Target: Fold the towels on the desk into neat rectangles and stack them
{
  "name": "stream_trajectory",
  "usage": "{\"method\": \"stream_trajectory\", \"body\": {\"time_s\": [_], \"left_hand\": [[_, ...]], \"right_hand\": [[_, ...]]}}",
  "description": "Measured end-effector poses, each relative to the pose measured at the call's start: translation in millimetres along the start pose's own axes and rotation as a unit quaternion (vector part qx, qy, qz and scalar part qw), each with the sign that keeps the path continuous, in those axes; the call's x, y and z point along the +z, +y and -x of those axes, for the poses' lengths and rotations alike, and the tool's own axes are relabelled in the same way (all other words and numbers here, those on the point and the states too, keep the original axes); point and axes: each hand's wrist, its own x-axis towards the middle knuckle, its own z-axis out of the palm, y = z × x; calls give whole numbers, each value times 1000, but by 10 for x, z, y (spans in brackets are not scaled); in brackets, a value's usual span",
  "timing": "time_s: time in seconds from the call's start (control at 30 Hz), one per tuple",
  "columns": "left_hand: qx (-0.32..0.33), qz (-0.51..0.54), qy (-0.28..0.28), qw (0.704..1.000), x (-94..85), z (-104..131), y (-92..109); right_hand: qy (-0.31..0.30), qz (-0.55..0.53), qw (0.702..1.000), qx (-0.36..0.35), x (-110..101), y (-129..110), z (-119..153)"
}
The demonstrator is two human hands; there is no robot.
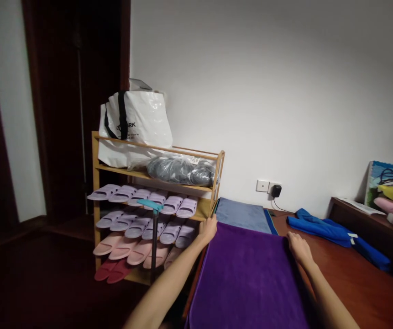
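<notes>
Purple towel (247,276): one
Left hand (208,228): I grip one corner
Right hand (299,247): I grip another
Red slippers (117,271): two

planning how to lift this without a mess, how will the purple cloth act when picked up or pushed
The purple cloth is probably floppy, likely to sag or bunch, since it looks like thin, soft fabric. Its matte, plush-looking surface suggests it shouldn't be very slippery to the fingers. Spread out flat, it seems more apt to wrinkle than roll or tip.
</notes>
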Motion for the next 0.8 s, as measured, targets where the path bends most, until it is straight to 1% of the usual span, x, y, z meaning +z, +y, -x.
{"method": "stream_trajectory", "body": {"time_s": [0.07,0.17,0.23,0.3,0.37,0.43,0.57,0.67,0.8], "left_hand": [[29,-15,13,999,50,11,42],[111,-13,21,993,146,12,121],[167,-4,4,986,229,-11,146],[197,1,-25,980,324,-45,133],[204,1,-55,977,412,-77,97],[202,1,-74,977,471,-97,62],[195,6,-90,977,492,-66,49],[193,5,-92,977,458,48,70],[194,-3,-94,976,391,327,106]], "right_hand": [[1,-6,1000,-8,70,-87,-21],[6,-32,999,-41,169,-303,-63],[-8,-60,995,-77,245,-458,-93],[-41,-84,990,-101,328,-565,-118],[-76,-103,986,-106,400,-604,-134],[-97,-115,983,-102,444,-589,-139],[-113,-128,981,-96,431,-531,-94],[-117,-137,979,-92,372,-522,25],[-119,-153,978,-83,280,-509,326]]}}
